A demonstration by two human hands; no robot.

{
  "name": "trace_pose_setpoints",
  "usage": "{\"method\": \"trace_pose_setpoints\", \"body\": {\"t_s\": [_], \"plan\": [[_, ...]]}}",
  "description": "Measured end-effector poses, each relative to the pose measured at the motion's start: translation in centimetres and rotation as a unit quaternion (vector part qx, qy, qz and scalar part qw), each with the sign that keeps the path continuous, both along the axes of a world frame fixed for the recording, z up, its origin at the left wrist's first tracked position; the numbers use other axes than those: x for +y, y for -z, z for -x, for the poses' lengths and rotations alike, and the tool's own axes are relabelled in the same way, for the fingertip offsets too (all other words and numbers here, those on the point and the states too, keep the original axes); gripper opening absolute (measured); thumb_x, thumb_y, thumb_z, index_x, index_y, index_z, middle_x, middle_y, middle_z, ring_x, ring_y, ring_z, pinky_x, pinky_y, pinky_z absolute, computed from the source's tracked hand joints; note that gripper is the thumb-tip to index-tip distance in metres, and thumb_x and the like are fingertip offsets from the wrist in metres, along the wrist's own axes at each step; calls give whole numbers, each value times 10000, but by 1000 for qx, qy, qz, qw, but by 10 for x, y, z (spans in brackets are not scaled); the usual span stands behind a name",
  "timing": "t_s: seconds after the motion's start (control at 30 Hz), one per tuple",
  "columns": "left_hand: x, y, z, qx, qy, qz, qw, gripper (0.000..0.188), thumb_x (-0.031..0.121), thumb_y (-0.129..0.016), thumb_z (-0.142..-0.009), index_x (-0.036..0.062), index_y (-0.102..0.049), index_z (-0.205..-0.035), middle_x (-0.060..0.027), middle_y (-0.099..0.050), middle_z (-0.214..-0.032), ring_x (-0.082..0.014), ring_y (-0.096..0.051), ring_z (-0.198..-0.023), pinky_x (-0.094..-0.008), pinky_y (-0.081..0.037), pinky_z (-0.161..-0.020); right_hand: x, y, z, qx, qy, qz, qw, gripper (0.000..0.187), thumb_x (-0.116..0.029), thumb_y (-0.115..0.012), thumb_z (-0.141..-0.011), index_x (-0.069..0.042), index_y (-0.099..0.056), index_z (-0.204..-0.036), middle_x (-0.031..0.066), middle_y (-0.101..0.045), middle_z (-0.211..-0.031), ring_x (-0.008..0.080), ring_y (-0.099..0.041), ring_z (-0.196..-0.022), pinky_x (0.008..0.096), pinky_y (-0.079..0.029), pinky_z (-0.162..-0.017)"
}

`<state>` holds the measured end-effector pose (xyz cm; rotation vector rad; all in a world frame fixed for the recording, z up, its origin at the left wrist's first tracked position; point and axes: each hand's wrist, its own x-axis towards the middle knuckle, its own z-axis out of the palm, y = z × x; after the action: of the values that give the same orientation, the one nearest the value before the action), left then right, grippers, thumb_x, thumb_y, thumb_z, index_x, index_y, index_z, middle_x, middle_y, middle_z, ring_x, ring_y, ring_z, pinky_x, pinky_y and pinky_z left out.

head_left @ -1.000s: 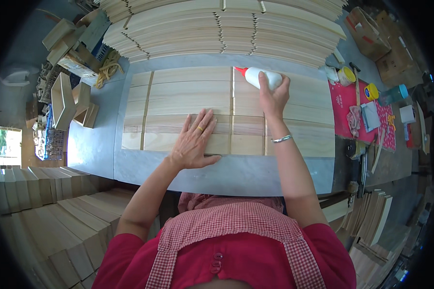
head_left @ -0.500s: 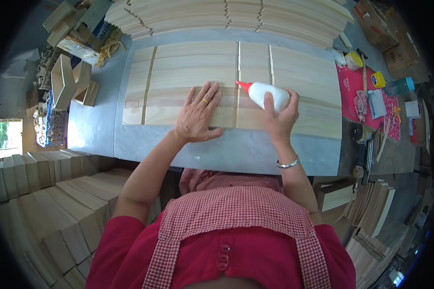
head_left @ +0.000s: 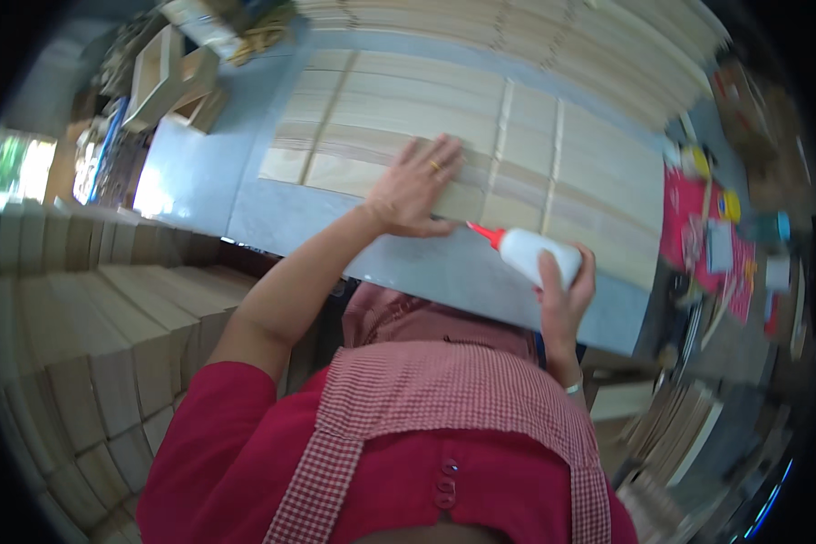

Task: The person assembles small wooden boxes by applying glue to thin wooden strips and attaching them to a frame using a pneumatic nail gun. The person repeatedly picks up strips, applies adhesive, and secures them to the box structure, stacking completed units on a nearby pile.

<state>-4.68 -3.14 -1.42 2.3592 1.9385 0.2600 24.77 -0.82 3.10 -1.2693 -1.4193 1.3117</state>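
Observation:
A pale wooden panel (head_left: 408,100) lies on the grey worktop, with three grooves running across it from far edge to near edge. My left hand (head_left: 414,186) rests flat on its near part, fingers spread, the thumb out by the near edge. In my right hand (head_left: 567,288) is a white glue bottle (head_left: 528,256), tilted so that its red nozzle points left. The nozzle tip is beside my left thumb, at the panel's near edge. A whitish line fills the middle groove (head_left: 499,140) and the right groove (head_left: 554,163); the left groove (head_left: 328,118) looks brown.
Stacked wooden panels (head_left: 480,23) stand at the back of the worktop (head_left: 218,168). Small wooden boxes (head_left: 159,77) sit at its far left. Piled boards (head_left: 109,344) fill the lower left. On the right, a red cloth (head_left: 684,213) bears tubs and a teal container (head_left: 772,227).
My right hand has drawn the glue bottle toward me, down the middle groove to the panel's near edge. The whitish line there now runs further. The whole view has tilted; my left hand stays on the panel.

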Motion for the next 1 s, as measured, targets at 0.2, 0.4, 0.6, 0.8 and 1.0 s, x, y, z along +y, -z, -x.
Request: {"method": "trace_pose_setpoints", "body": {"t_s": [0.2, 0.4, 0.6, 0.8, 1.0], "plan": [[-4, -11, -1, -46, -2, 2, 999, 1035, 597, -671, -744, -28, -380, -1516, -195, -285, -1636, -340, -190, -1549, -548, -141, -1250, 57, -22, 100, 121, -71, -79, 987, 472, -282, -746, -927, -23, -480, -1218, 88, -590, -964, 107, -568, -611, 243, -473, -493], [-2, -5, 2, -79, 7, -22, 997, 1020, 617, -642, -749, -36, -404, -1496, -201, -335, -1608, -342, -216, -1539, -551, -114, -1258, 125, 9, 261, 97, -89, -105, 986, 586, -385, -778, -896, 25, -474, -1183, 130, -606, -950, 140, -606, -644, 274, -497, -518], [-3, -11, 7, -95, 12, -2, 995, 903, 587, -668, -719, -37, -549, -1361, -170, -529, -1432, -334, -375, -1428, -557, -111, -1258, 162, 65, 341, 26, -31, -201, 979, 659, -443, -794, -863, 43, -457, -1153, 152, -627, -884, 155, -617, -562, 278, -500, -474], [-3, -5, 9, -144, 12, -35, 989, 856, 580, -687, -711, -2, -581, -1329, -153, -543, -1418, -315, -400, -1403, -559, -129, -1249, 147, 53, 349, -29, -38, -168, 985, 641, -413, -773, -869, 71, -483, -1172, 243, -644, -1029, 331, -681, -897, 424, -552, -790], [-4, -6, 11, -178, 21, -70, 981, 907, 557, -681, -736, -28, -496, -1404, -205, -427, -1535, -371, -337, -1463, -535, -149, -1253, 105, 35, 327, -54, -52, -199, 977, 626, -385, -781, -863, 70, -495, -1185, 248, -651, -1043, 347, -681, -926, 437, -550, -806]]}}
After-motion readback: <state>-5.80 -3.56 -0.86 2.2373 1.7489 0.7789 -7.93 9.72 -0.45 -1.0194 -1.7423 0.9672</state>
